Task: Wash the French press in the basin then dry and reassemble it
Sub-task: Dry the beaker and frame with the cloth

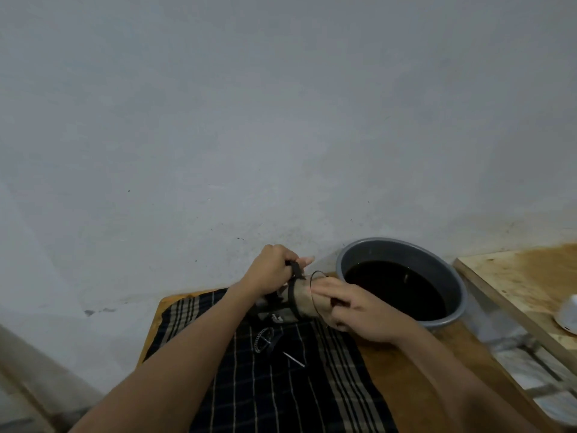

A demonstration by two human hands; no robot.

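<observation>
The French press, a glass beaker in a black frame, is held tilted above the far end of a dark plaid cloth. My left hand grips the black handle at its top. My right hand holds the beaker's open end from the right, fingers wrapped over the rim. A round mesh filter disc and a thin metal rod lie on the cloth just below the press. The grey basin, holding dark water, stands right of my hands.
The cloth covers a small wooden table pushed against a grey wall. To the right is a stained wooden board with a white object at the frame's edge.
</observation>
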